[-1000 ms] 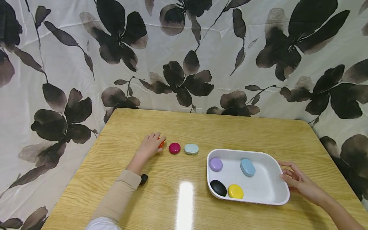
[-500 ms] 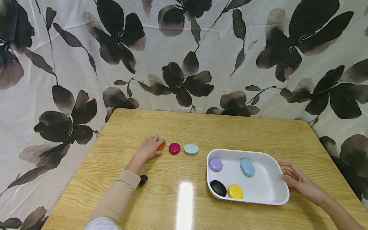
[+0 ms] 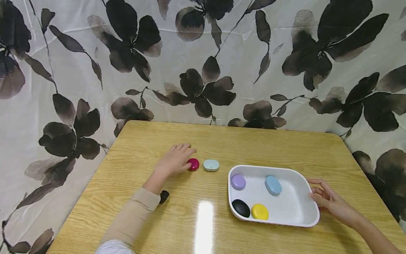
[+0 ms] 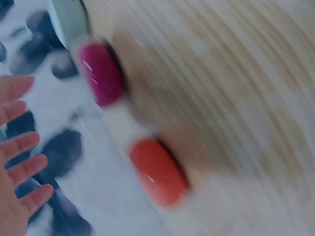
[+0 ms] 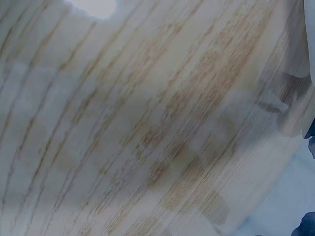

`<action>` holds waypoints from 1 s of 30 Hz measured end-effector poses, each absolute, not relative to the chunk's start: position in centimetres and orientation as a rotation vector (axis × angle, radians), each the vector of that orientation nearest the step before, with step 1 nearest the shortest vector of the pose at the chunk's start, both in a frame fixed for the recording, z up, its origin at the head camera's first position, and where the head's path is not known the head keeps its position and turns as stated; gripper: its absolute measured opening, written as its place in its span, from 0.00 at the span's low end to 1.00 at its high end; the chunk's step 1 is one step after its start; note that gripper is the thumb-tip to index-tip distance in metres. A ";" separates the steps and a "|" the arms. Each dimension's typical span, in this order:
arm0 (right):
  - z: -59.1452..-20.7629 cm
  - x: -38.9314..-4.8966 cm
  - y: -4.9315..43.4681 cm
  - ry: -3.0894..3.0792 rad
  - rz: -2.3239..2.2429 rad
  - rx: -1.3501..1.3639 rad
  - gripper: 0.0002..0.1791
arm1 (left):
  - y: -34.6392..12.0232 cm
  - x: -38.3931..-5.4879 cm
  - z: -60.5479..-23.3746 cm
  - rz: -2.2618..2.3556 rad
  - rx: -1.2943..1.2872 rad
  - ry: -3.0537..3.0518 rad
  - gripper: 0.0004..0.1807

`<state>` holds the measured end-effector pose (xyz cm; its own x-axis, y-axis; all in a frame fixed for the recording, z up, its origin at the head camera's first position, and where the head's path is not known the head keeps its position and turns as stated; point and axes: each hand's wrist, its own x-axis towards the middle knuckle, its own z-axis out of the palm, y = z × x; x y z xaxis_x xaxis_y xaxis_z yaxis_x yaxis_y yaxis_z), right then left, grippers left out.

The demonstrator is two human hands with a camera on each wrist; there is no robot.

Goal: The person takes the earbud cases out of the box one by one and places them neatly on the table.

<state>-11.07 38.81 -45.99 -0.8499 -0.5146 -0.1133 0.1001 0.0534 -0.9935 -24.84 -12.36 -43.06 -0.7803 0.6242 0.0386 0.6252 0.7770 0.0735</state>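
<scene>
My left hand (image 3: pixel 175 159) is over the table's left half, fingers spread and slightly bent, gripping nothing. In the left wrist view, an orange rounded piece (image 4: pixel 158 172) lies on the tabletop, apart from the fingers. The head view hides it behind the hand. A glossy magenta piece (image 3: pixel 193 164) is right by the thumb tip; whether they touch I cannot tell. Beside it sits a pale mint oblong piece (image 3: pixel 211 165). My right hand (image 3: pixel 333 204) holds the right end of a white tray (image 3: pixel 295 211) by its rim. The right wrist view misses that hand.
Inside the tray lie a lilac piece (image 3: pixel 238 182), a light blue piece (image 3: pixel 273 185), a black oval piece (image 3: pixel 240 208) and a yellow piece (image 3: pixel 260 211). A small black object (image 3: pixel 164 196) shows at the left cuff. Floral cloth (image 3: pixel 203 88) hangs behind the wooden table (image 3: pixel 253 144).
My left hand has come off the orange piece, its fingers straightening, and shifted right toward the magenta piece. The right hand and the tray have stayed in place.
</scene>
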 end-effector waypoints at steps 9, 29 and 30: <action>-46.0 -11.1 38.7 1.904 -1.835 -0.392 0.25 | -4.5 -21.5 -42.2 0.054 -1.496 -2.637 0.28; -46.1 -11.1 38.9 1.932 -1.826 -0.403 0.26 | 3.9 -18.0 -43.1 0.680 -1.870 -2.390 0.36; -46.0 -11.1 38.9 1.931 -1.827 -0.402 0.26 | 4.1 -18.0 -43.0 0.701 -1.867 -2.386 0.36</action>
<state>-11.11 38.86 -46.04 -0.8568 -0.5013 -0.1210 0.0932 0.0803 -0.9924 -17.96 4.11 -43.04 -0.2786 0.9283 -0.2462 0.9139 0.1775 -0.3651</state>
